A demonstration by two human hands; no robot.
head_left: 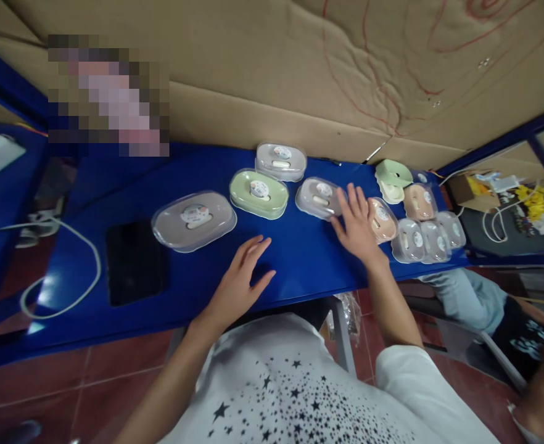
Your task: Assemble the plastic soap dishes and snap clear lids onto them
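My right hand (358, 219) is open, fingers spread, over the right end of a grey lidded plastic box (317, 198); whether it touches cannot be told. Just right of that hand stands a peach box (383, 221), partly covered by it. My left hand (244, 280) is open and holds nothing, near the table's front edge. Beyond it lies a green box (259, 193) with a clear lid and round sticker. A grey box (194, 221) lies to its left, and another grey box (281, 162) stands at the back.
At the right, several more boxes (409, 240) sit close together, near a green piece (393, 172). On the left are a black flat device (134, 263) and a white cable (97, 262). A cardboard wall (253, 111) bounds the blue table (295, 271). Another person (507, 333) sits at right.
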